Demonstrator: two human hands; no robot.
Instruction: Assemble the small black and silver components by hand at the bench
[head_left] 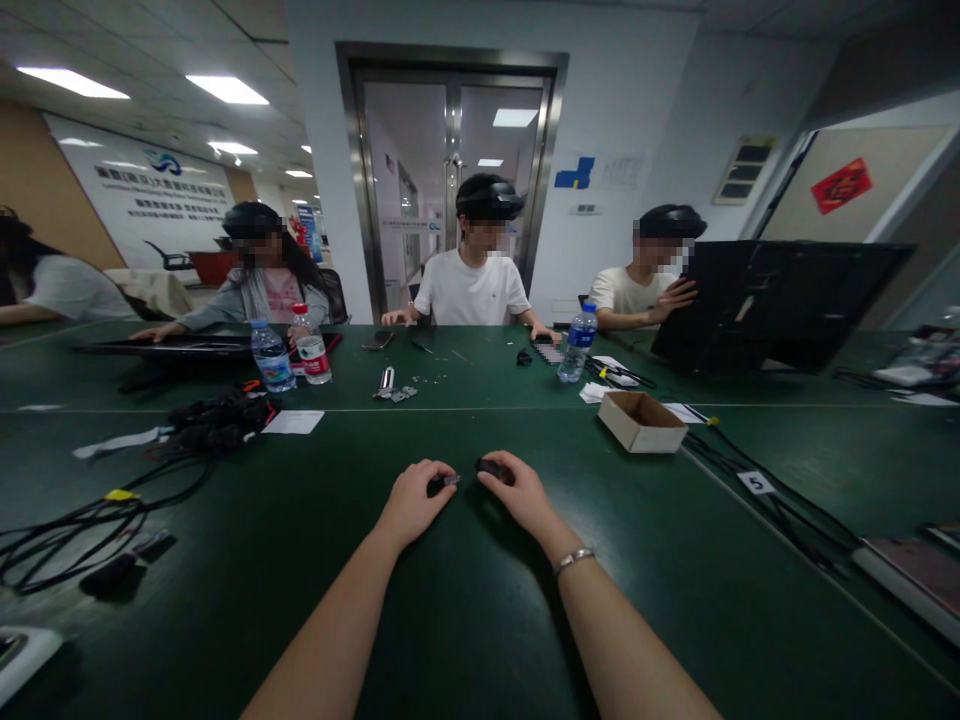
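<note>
Near the middle of the green table [465, 620], my left hand [417, 500] pinches a small, dark and shiny piece [450, 481] between thumb and fingertips. My right hand [520, 490], with a silver bracelet [574, 560] at the wrist, grips a small black object [491, 467] whose exact kind is unclear. A short gap separates the two hands, and the objects do not touch. Both hands are low over the tabletop, fingers curled inward. Parts of both held objects are hidden by the fingers.
An open cardboard box [642, 424] stands to the right, with black cables [780, 515] beyond it. Cables [112, 520] and a black bundle [217, 420] lie left. Across the table are bottles [273, 358], metal parts [394, 388], a monitor [772, 305] and several people.
</note>
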